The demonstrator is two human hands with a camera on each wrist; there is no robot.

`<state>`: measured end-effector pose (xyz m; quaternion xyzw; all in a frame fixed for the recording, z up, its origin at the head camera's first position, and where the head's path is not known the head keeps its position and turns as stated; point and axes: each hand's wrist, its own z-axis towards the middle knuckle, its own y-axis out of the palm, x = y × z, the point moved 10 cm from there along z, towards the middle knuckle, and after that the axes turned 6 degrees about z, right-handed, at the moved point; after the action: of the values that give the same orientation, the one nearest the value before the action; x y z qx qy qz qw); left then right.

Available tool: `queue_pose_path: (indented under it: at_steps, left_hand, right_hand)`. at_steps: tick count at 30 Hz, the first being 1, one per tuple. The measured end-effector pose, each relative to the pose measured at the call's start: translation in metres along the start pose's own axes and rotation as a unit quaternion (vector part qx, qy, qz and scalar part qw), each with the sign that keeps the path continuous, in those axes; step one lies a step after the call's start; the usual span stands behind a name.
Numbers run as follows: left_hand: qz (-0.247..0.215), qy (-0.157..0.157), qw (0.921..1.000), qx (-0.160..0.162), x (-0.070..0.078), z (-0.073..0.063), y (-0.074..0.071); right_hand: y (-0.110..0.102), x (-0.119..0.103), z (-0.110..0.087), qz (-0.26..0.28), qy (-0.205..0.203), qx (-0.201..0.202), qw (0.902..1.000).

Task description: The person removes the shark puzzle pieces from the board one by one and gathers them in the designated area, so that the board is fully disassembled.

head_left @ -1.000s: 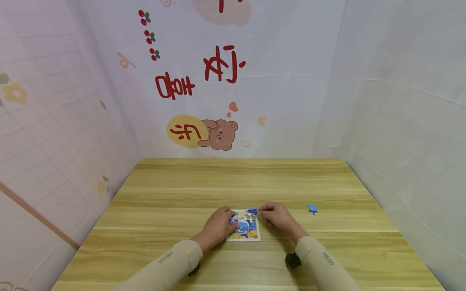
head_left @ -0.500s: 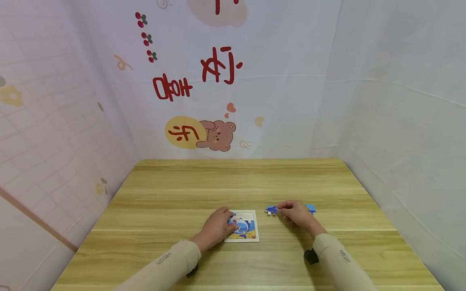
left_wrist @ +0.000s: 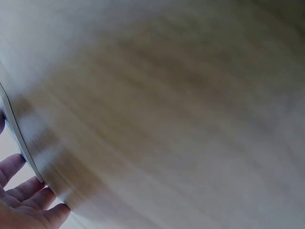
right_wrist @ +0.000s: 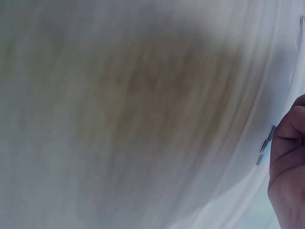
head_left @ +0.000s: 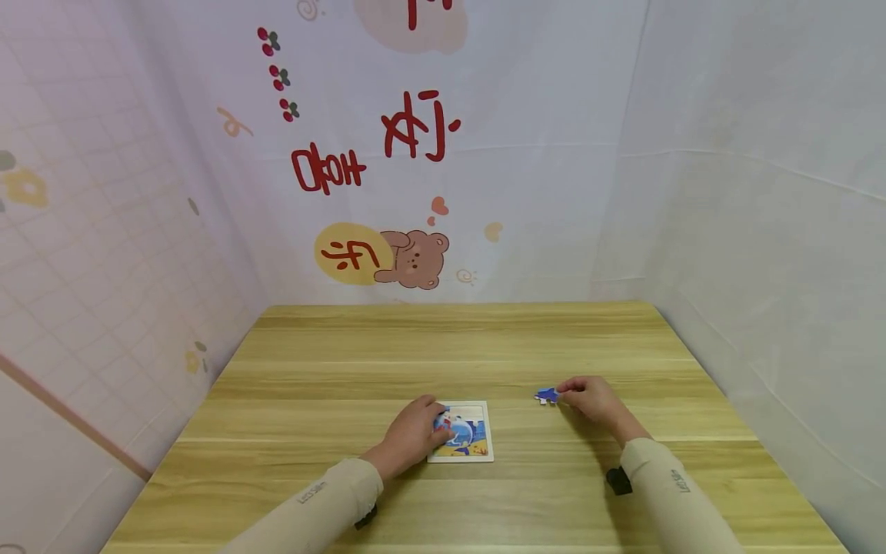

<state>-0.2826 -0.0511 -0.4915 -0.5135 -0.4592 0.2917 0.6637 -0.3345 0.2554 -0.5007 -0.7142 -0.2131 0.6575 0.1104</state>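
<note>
My left hand (head_left: 414, 431) grips the left side of a small square jigsaw puzzle (head_left: 490, 432), its thumb over the picture. The white-framed picture shows a blue whale-like animal, and a pale bare patch lies along its far right part. In the left wrist view, fingertips of the left hand (left_wrist: 31, 202) touch the puzzle's thin edge (left_wrist: 21, 138). To the right, my right hand (head_left: 594, 400) pinches a dark blue jigsaw piece (head_left: 547, 395) between thumb and fingers, apart from the frame. The right wrist view shows that jigsaw piece (right_wrist: 266, 145) nearly edge-on beside the hand (right_wrist: 289, 164).
Both hands work over a wood-grain table (head_left: 332, 362). White printed cloth (head_left: 540, 192) encloses its back and sides. Black wrist devices (head_left: 619, 481) sit under the beige sleeves. The light blue piece from the earlier views is hidden, apparently behind the right hand.
My right hand has moved right, away from the puzzle, carrying the dark blue jigsaw piece. It now covers the place where the light blue piece lay. The left hand stays on the puzzle.
</note>
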Motion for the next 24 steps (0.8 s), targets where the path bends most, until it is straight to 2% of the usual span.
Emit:
queue_pose_path:
  at_steps: [11, 24]
  left_hand:
    - [-0.002, -0.001, 1.0, 0.001, 0.001, -0.001, -0.002]
    - [-0.001, -0.002, 1.0, 0.0, 0.001, -0.002, -0.003]
  right_hand:
    - [-0.009, 0.003, 0.002, -0.08, -0.013, 0.022, 0.9964]
    - [-0.016, 0.004, -0.001, -0.087, 0.021, 0.049, 0.9947]
